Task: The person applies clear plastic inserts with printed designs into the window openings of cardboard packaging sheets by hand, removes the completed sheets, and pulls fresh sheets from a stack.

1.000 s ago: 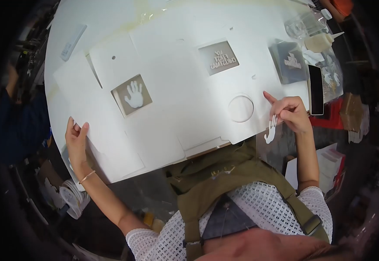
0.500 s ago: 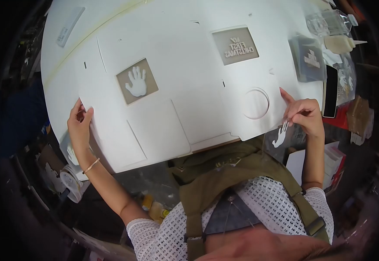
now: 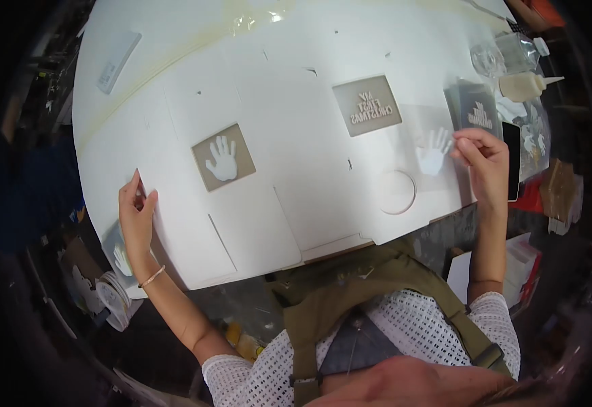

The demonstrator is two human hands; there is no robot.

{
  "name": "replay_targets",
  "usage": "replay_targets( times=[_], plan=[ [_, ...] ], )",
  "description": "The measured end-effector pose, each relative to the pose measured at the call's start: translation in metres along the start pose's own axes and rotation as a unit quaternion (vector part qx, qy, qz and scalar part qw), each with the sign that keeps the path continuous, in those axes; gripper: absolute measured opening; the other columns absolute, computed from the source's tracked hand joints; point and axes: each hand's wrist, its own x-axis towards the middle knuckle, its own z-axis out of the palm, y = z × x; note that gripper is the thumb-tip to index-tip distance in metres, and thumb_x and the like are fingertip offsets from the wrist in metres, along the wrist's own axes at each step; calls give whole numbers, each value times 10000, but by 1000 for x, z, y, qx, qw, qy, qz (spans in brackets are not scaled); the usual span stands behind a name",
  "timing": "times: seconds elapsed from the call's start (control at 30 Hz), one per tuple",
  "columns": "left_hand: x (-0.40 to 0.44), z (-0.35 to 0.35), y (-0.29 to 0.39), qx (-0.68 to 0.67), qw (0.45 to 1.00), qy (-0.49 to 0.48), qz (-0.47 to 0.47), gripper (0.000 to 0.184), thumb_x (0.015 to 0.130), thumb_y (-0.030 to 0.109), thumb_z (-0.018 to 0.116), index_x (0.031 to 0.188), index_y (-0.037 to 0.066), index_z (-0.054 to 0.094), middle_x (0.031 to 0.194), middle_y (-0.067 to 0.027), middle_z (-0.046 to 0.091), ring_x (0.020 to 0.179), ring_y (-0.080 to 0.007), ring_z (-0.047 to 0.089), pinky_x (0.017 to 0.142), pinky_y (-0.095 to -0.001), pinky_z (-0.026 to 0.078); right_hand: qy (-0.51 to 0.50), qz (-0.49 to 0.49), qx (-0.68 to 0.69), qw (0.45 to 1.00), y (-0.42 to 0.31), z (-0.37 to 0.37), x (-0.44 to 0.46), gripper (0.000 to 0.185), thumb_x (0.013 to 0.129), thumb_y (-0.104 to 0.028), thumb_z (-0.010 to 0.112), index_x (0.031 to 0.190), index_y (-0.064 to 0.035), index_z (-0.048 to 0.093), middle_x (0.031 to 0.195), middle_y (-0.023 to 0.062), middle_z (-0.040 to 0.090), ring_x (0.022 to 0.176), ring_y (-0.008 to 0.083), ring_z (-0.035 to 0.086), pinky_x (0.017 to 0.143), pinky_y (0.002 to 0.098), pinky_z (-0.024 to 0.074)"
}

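Note:
My right hand (image 3: 489,159) pinches the edge of a clear plastic sheet (image 3: 457,178) that bears a white handprint (image 3: 434,152). This sheet is held over the right part of a white cardboard template (image 3: 323,183), near a round cut-out (image 3: 398,192). At the template's left edge, my left hand (image 3: 136,217) has its thumb and fingers around the board. Two square windows are cut in the template. One shows a white handprint (image 3: 223,159) on a grey-brown ground, the other mirrored lettering "MY FIRST CHRISTMAS" (image 3: 372,108).
To the right lie a stack of lettered clear sheets (image 3: 469,102), a clear plastic bottle (image 3: 516,53), a nozzle bottle (image 3: 523,87) and a dark phone-like slab (image 3: 510,159). A clear strip (image 3: 119,62) is at the upper left. Another person's arm (image 3: 533,13) shows at the top right.
My right hand has lifted the handprint sheet from beyond the table's front edge up over the template, turning it to face the camera. My left hand stays at the template's edge. The view has shifted.

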Motion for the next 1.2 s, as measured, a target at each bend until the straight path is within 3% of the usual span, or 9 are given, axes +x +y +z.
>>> replay_targets(
  times=[0.07, 0.13, 0.3, 0.47, 0.57, 0.63, 0.73, 0.93, 1.2],
  plan=[
    [-4, 0, -3, -4, 999, 7, 34, 539, 772, -12, 650, 1287, 69, 516, 1029, -43, 506, 726, -100, 448, 667, -218, 432, -27, 1, 16, 1000, -10, 19, 13, 138, 843, -42, 617, 957, 23, 657, 702, 36, 630, 564, 39, 470, 499, 174, 321],
    [-8, 0, 4, -15, 997, 24, 67, 556, 765, -3, 651, 1296, 75, 503, 1062, -70, 514, 734, -120, 478, 671, -229, 446, -36, 4, -41, 999, -20, 46, 25, 149, 839, -48, 625, 971, 11, 663, 696, 36, 626, 553, 37, 451, 482, 175, 312],
    [-31, -29, 63, 44, 992, 115, -29, 474, 779, 13, 647, 1239, 90, 562, 1067, -69, 566, 710, -117, 500, 638, -219, 439, -144, -7, -20, 989, -46, 119, 52, 144, 846, -48, 611, 961, 28, 655, 688, 49, 624, 498, 58, 490, 455, 184, 367],
    [-56, -47, 54, 44, 985, 169, -5, 359, 795, 15, 622, 1150, 68, 619, 1002, -57, 615, 706, -104, 502, 613, -229, 433, -261, 40, 18, 964, -45, 195, 63, 128, 857, -54, 600, 946, 27, 646, 693, 66, 636, 507, 70, 529, 449, 187, 396],
    [-70, -33, 60, 3, 993, 113, 26, 350, 778, 5, 636, 1123, 65, 631, 967, -75, 627, 757, -140, 555, 653, -251, 457, -283, 69, -43, 956, -44, 223, 62, 124, 857, -81, 608, 923, 14, 653, 685, 47, 637, 504, 57, 516, 447, 180, 378],
    [-75, -18, 69, 39, 987, 39, 152, 321, 760, 5, 654, 1078, 52, 643, 960, -97, 634, 833, -205, 598, 701, -288, 485, -290, 68, -54, 953, -36, 234, 63, 125, 859, -85, 605, 923, 9, 657, 685, 41, 637, 504, 54, 512, 448, 177, 371],
    [-75, -5, 75, -3, 985, -23, 173, 298, 742, 15, 668, 1038, 43, 647, 978, -104, 633, 886, -258, 605, 735, -321, 503, -297, 67, -55, 951, -27, 244, 61, 123, 862, -89, 601, 920, -2, 665, 683, 31, 637, 505, 49, 504, 451, 174, 360],
    [-67, 10, 69, -4, 968, -50, 247, 283, 713, 26, 677, 994, 26, 642, 997, -83, 636, 881, -243, 606, 745, -322, 522, -289, 60, -62, 953, -21, 249, 60, 116, 863, -94, 610, 922, -19, 674, 676, 20, 635, 507, 44, 502, 449, 172, 354],
    [-64, 22, 69, 16, 959, -72, 275, 344, 661, 77, 704, 988, -1, 634, 1018, -76, 638, 892, -229, 601, 739, -320, 518, -267, 57, -81, 958, -22, 252, 58, 103, 864, -79, 612, 919, -18, 675, 677, 22, 639, 506, 45, 509, 440, 167, 351]
  ],
)
